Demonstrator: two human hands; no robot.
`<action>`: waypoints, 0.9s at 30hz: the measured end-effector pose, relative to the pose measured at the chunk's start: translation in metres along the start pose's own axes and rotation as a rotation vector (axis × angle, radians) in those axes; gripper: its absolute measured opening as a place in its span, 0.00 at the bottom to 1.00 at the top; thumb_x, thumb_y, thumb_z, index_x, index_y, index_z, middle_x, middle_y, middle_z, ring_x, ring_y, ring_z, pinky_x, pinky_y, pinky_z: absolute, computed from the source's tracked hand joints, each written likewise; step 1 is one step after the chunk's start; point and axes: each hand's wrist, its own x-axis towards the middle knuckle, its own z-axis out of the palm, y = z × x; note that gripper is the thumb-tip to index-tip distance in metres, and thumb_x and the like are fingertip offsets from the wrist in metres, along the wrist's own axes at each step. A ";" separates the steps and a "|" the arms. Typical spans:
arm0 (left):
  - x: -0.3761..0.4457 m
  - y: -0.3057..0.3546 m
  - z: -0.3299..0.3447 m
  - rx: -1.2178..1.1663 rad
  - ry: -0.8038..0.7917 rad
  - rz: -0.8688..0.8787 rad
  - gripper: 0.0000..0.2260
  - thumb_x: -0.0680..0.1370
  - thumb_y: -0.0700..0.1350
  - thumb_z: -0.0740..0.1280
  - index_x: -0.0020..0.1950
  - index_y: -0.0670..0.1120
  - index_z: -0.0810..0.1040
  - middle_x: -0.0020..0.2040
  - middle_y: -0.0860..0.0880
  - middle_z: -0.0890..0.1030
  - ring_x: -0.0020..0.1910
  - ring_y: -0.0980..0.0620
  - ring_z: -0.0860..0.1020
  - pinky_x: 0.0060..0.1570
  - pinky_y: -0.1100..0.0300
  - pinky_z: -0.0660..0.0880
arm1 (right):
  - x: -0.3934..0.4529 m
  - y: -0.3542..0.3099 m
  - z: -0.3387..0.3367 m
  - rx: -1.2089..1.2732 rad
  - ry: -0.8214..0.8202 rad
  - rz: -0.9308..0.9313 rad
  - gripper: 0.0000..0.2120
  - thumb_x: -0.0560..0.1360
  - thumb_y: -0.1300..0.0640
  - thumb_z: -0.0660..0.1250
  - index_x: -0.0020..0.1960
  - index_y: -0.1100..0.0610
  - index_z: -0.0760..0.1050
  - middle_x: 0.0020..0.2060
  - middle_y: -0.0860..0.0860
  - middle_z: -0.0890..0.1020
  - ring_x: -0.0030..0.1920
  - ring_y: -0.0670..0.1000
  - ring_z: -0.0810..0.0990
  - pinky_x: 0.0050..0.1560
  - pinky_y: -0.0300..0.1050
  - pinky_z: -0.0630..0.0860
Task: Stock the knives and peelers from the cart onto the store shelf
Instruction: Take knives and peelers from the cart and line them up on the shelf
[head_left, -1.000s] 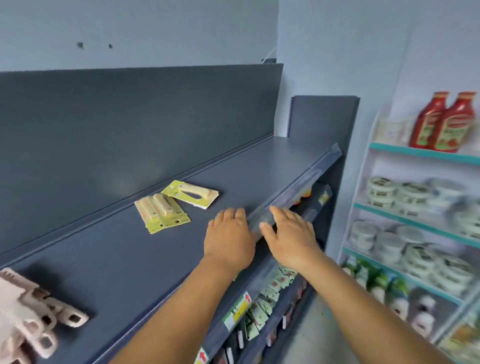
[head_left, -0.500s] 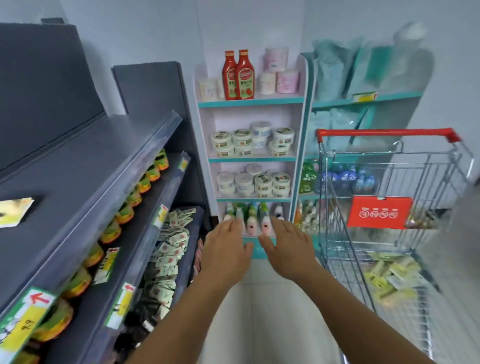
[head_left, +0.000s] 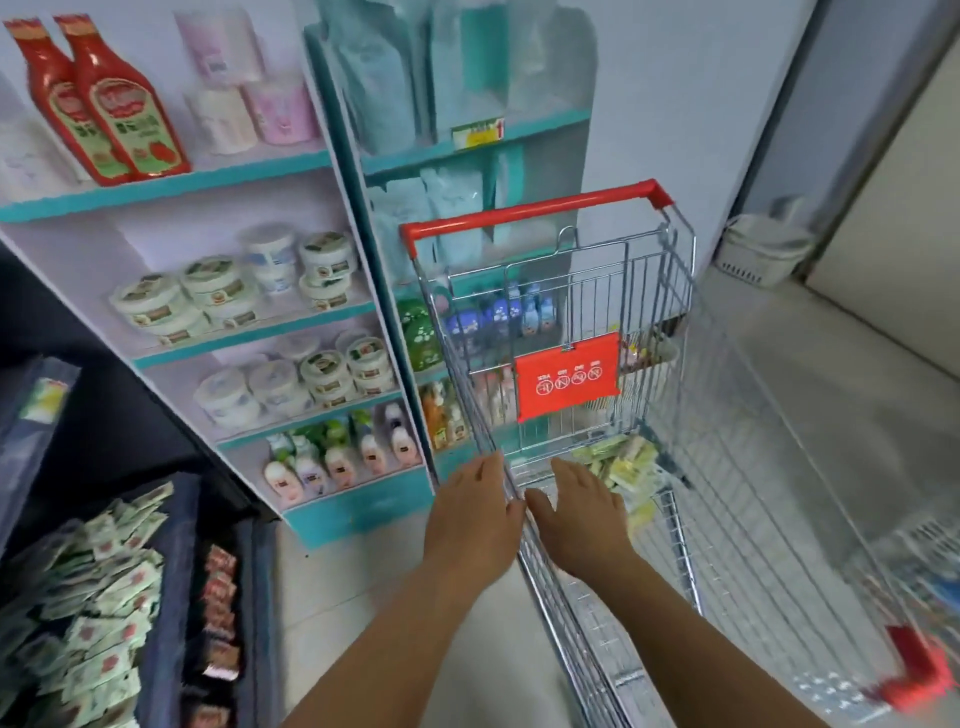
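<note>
A wire shopping cart (head_left: 670, 291) with a red handle stands ahead of me on the right. A pile of yellow-green carded packs (head_left: 626, 467) lies in its basket. My left hand (head_left: 470, 512) is stretched out flat at the cart's near left rim, fingers straight and holding nothing. My right hand (head_left: 582, 514) reaches over that rim into the basket, fingers spread, a short way from the packs. The dark store shelf (head_left: 31, 410) shows only as an edge at the far left.
A white and teal shelf unit (head_left: 249, 338) with ketchup bottles, tubs and small bottles stands ahead on the left. Lower dark shelves at bottom left hold sachets (head_left: 88, 597). A white basket (head_left: 761, 252) sits on the floor beyond the cart. A red sign (head_left: 566, 382) hangs inside the cart.
The view swung right from the dark shelf to the cart. Both empty hands left the shelf edge and now reach the cart, the right one over its rim.
</note>
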 end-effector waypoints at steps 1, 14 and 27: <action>0.013 0.006 0.008 0.008 -0.018 0.016 0.26 0.81 0.52 0.59 0.77 0.48 0.55 0.75 0.50 0.62 0.73 0.48 0.62 0.70 0.54 0.62 | 0.009 0.012 0.000 0.010 0.004 0.026 0.28 0.81 0.42 0.51 0.76 0.53 0.55 0.75 0.49 0.60 0.76 0.50 0.56 0.73 0.51 0.53; 0.175 0.051 0.136 0.120 -0.314 0.189 0.33 0.81 0.52 0.61 0.79 0.45 0.46 0.77 0.46 0.57 0.76 0.46 0.56 0.72 0.52 0.59 | 0.117 0.150 0.024 0.175 0.026 0.475 0.29 0.80 0.43 0.52 0.77 0.54 0.52 0.76 0.50 0.59 0.75 0.52 0.58 0.73 0.51 0.54; 0.328 0.049 0.278 0.215 -0.502 0.348 0.31 0.81 0.52 0.59 0.78 0.43 0.48 0.75 0.42 0.61 0.72 0.44 0.63 0.67 0.53 0.63 | 0.237 0.228 0.102 0.273 0.046 0.747 0.32 0.80 0.44 0.55 0.78 0.54 0.48 0.76 0.51 0.59 0.74 0.54 0.59 0.72 0.49 0.56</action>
